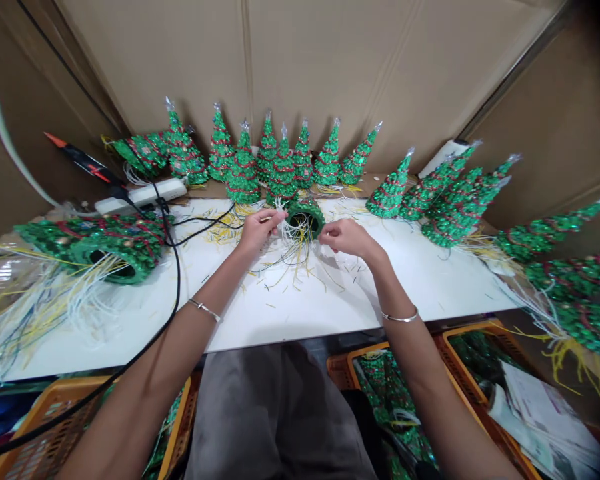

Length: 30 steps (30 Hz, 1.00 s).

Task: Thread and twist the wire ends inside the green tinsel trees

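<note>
A small green sequined tree (306, 215) lies on its side on the white table (280, 313), its open base toward me, with white and yellow wires (296, 248) spilling out. My left hand (258, 228) pinches a bundle of the white wires just left of the base. My right hand (347, 237) is closed at the right of the base, fingers pinched on wires there. Both wrists wear thin bangles.
Several finished trees stand in a row along the cardboard back wall (280, 163). More trees lie in heaps at left (115, 243) and right (460, 200). A white power strip (143, 195) and a black cable (176, 267) cross the left side. Orange crates (460, 333) sit below the table edge.
</note>
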Each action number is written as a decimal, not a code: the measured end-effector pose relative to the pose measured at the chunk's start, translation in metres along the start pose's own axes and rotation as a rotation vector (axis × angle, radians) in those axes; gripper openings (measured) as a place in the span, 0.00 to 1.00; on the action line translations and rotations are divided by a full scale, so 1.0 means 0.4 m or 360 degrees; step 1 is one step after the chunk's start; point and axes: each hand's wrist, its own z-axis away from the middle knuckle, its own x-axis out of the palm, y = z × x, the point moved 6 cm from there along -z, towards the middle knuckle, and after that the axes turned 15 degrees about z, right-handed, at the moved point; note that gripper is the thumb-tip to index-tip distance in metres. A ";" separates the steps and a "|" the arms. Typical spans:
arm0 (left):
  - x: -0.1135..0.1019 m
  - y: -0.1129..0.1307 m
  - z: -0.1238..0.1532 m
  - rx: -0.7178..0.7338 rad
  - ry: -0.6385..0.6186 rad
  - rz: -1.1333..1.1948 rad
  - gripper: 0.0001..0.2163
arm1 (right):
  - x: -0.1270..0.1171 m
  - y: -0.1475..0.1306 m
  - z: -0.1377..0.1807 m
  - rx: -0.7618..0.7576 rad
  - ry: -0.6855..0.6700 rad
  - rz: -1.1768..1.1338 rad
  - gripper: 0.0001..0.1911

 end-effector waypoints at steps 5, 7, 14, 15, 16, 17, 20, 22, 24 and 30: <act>0.003 0.001 0.000 -0.0030 0.0008 -0.0020 0.17 | 0.043 0.015 0.009 -0.0132 -0.0416 0.0267 0.12; 0.007 0.003 0.001 -0.0037 0.0002 -0.0019 0.17 | 0.051 0.018 0.005 -0.0247 -0.0425 0.0266 0.11; 0.010 0.005 0.004 -0.0022 -0.0014 -0.0019 0.16 | 0.076 0.020 -0.003 -0.0265 -0.0440 0.0148 0.08; 0.010 0.004 0.004 -0.0022 -0.0016 -0.0012 0.16 | 0.078 0.021 -0.004 -0.0263 -0.0438 0.0111 0.06; 0.009 0.003 0.004 -0.0020 -0.0019 -0.0005 0.16 | 0.078 0.021 -0.004 -0.0272 -0.0430 0.0069 0.05; 0.008 0.002 0.004 -0.0018 -0.0021 -0.0001 0.16 | 0.075 0.021 -0.005 -0.0289 -0.0410 0.0019 0.03; 0.007 0.002 0.003 -0.0011 -0.0025 -0.0015 0.16 | 0.049 0.015 -0.001 -0.0375 -0.0315 -0.0245 0.02; 0.007 0.003 0.003 -0.0008 -0.0024 -0.0040 0.17 | 0.031 0.003 0.005 -0.0432 -0.0318 -0.0542 0.05; 0.008 0.004 0.004 -0.0014 -0.0024 -0.0050 0.18 | 0.023 -0.016 0.011 -0.0486 -0.0399 -0.0848 0.12; 0.014 0.011 0.010 -0.0031 0.0001 -0.0051 0.19 | 0.026 -0.056 -0.005 -0.0465 -0.0268 -0.1467 0.16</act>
